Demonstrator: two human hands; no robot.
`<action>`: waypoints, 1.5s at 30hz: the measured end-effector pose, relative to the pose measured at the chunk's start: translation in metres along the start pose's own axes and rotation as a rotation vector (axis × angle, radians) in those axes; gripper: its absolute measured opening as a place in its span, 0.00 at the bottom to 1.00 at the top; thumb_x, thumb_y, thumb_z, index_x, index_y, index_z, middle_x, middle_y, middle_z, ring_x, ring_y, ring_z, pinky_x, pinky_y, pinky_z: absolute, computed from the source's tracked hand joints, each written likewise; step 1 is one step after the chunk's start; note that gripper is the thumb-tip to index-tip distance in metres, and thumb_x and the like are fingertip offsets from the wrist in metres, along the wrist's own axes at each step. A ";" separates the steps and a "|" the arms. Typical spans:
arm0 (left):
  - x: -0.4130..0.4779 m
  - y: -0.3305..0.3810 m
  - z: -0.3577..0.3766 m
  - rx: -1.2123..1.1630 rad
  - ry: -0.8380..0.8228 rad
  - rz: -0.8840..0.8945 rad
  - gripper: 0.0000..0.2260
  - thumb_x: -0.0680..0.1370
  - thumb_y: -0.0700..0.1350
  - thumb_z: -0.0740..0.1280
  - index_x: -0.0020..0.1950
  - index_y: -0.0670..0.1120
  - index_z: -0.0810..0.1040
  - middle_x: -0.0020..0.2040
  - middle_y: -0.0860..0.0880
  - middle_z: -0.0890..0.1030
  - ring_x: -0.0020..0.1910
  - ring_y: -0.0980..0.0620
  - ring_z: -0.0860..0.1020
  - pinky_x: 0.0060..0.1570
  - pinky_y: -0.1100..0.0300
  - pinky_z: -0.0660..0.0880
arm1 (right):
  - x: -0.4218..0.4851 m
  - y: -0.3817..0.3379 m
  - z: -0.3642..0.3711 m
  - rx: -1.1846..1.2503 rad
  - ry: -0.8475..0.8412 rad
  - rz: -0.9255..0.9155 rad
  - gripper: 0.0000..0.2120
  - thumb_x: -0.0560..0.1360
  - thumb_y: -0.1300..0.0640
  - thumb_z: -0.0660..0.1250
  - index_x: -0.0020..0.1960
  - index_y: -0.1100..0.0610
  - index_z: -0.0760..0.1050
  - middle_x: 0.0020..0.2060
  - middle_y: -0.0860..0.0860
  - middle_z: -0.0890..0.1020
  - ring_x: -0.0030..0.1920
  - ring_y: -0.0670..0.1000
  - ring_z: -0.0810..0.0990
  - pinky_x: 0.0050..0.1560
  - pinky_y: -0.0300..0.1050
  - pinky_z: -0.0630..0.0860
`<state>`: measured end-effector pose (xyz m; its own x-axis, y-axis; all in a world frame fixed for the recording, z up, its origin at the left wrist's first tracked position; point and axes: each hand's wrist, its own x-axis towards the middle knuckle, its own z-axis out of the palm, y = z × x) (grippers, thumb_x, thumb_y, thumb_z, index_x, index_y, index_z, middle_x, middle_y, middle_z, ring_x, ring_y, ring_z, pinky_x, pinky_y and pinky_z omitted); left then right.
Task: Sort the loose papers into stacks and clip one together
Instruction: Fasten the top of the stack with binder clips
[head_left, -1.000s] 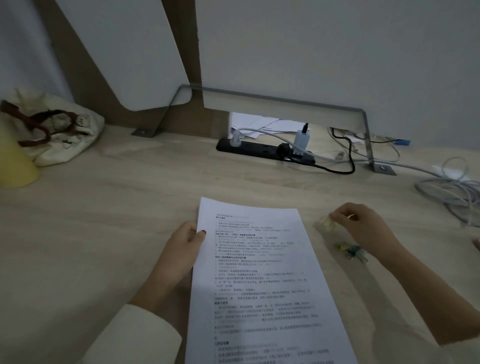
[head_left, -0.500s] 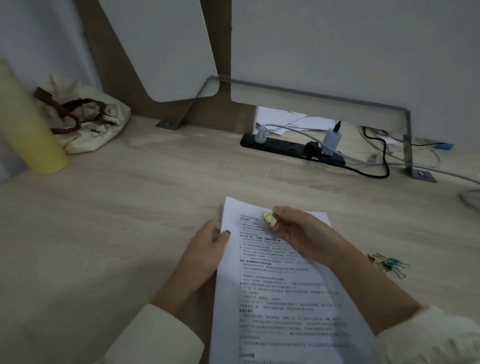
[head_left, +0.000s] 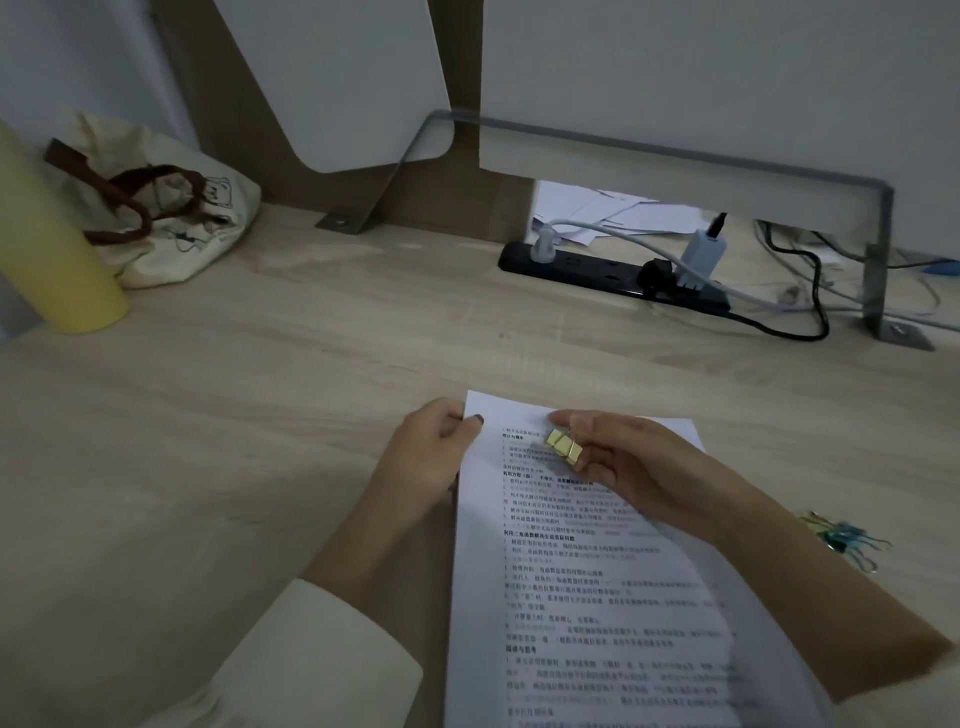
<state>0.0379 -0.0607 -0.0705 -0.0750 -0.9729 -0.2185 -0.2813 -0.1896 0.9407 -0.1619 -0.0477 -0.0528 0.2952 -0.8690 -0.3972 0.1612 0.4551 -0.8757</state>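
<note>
A stack of printed white papers (head_left: 587, 587) lies on the wooden desk (head_left: 260, 441), long side running toward me. My left hand (head_left: 431, 457) grips the stack's upper left edge, thumb on top. My right hand (head_left: 628, 462) hovers over the top of the stack and pinches a small gold binder clip (head_left: 563, 446) between its fingers. The clip sits just above the first lines of text, apart from the paper's edge.
Several coloured clips (head_left: 841, 538) lie on the desk right of the papers. A black power strip (head_left: 613, 273) with plugs and cables runs along the back. A yellow cylinder (head_left: 47, 244) and a cloth bag (head_left: 176, 218) stand at the back left.
My right hand picked a gold clip from the desk on the right and carried it left over the top of the papers. The left hand kept hold of the stack.
</note>
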 end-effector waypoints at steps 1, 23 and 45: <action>0.000 -0.002 0.001 0.026 0.021 0.031 0.05 0.78 0.43 0.62 0.44 0.45 0.75 0.40 0.46 0.81 0.40 0.45 0.79 0.43 0.48 0.75 | 0.000 -0.004 0.001 -0.020 -0.017 0.036 0.17 0.67 0.57 0.67 0.54 0.63 0.79 0.36 0.50 0.83 0.34 0.44 0.79 0.38 0.31 0.78; -0.004 -0.010 0.007 -0.019 0.089 0.255 0.07 0.78 0.44 0.61 0.46 0.42 0.75 0.40 0.38 0.82 0.39 0.39 0.78 0.38 0.48 0.74 | 0.024 -0.063 0.051 -1.303 0.091 -0.227 0.05 0.72 0.60 0.70 0.46 0.56 0.76 0.44 0.50 0.83 0.45 0.48 0.82 0.50 0.41 0.79; -0.005 -0.012 0.006 -0.006 0.076 0.364 0.05 0.78 0.42 0.62 0.45 0.42 0.76 0.38 0.40 0.81 0.38 0.39 0.77 0.37 0.48 0.73 | 0.031 -0.093 0.061 -1.534 -0.055 -0.217 0.04 0.72 0.58 0.70 0.41 0.54 0.75 0.38 0.47 0.82 0.36 0.41 0.80 0.38 0.27 0.73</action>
<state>0.0354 -0.0530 -0.0821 -0.0976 -0.9838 0.1501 -0.2433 0.1698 0.9550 -0.1097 -0.1052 0.0329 0.4338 -0.8658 -0.2494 -0.8718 -0.3334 -0.3590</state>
